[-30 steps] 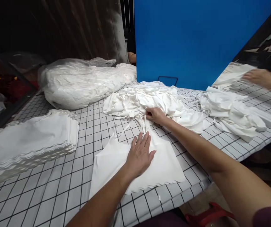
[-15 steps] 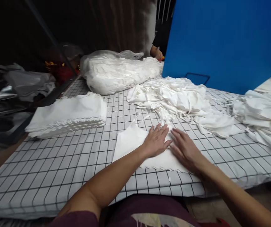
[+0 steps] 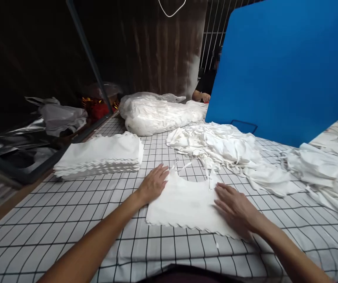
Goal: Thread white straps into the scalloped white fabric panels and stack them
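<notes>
A white garment [image 3: 186, 204] with thin ties at its neckline and a wavy hem lies spread flat on the checked cloth in front of me. My left hand [image 3: 154, 183] rests at its upper left edge, fingers stretched out, palm down. On the opposite side my right hand [image 3: 236, 203] lies flat along the right edge, fingers extended and slightly blurred. Neither hand grips anything. To the left sits a neat stack of similar white pieces [image 3: 101, 151] with wavy edges.
Beyond the garment lies a crumpled heap of white cloth [image 3: 216, 143], with another heap [image 3: 327, 173] at right. A clear plastic bag of white material [image 3: 157, 114] lies at the back. A blue board [image 3: 280, 70] stands behind. Another person's hand [image 3: 205, 97] shows beside it.
My left hand has slid from the garment's middle to its upper left edge, uncovering the neckline. My right hand stays at the right side. The camera view has tilted upward.
</notes>
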A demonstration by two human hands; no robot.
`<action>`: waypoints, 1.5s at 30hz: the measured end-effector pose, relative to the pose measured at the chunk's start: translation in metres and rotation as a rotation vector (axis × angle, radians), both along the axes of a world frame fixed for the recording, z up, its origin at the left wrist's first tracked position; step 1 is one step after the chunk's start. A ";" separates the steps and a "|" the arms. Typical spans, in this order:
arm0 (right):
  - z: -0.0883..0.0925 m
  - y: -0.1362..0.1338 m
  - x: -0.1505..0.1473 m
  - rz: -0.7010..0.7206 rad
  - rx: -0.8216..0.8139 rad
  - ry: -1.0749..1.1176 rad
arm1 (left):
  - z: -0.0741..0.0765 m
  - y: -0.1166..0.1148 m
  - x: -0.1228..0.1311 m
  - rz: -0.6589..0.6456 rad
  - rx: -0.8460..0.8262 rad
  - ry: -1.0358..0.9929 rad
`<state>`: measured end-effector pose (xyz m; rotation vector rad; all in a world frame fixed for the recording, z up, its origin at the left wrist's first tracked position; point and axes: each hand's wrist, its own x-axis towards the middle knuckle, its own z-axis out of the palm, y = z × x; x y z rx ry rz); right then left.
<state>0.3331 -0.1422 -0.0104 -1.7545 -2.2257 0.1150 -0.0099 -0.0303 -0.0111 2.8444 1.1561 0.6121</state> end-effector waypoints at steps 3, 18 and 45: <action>0.037 0.038 -0.017 -0.096 0.005 0.145 | -0.003 -0.011 0.020 -0.059 0.019 -0.070; 0.055 0.182 -0.104 0.028 -0.050 0.427 | -0.025 -0.019 0.036 -0.082 0.039 -0.016; 0.027 0.133 -0.110 -0.180 -0.671 0.613 | -0.023 -0.013 0.038 -0.104 -0.140 0.048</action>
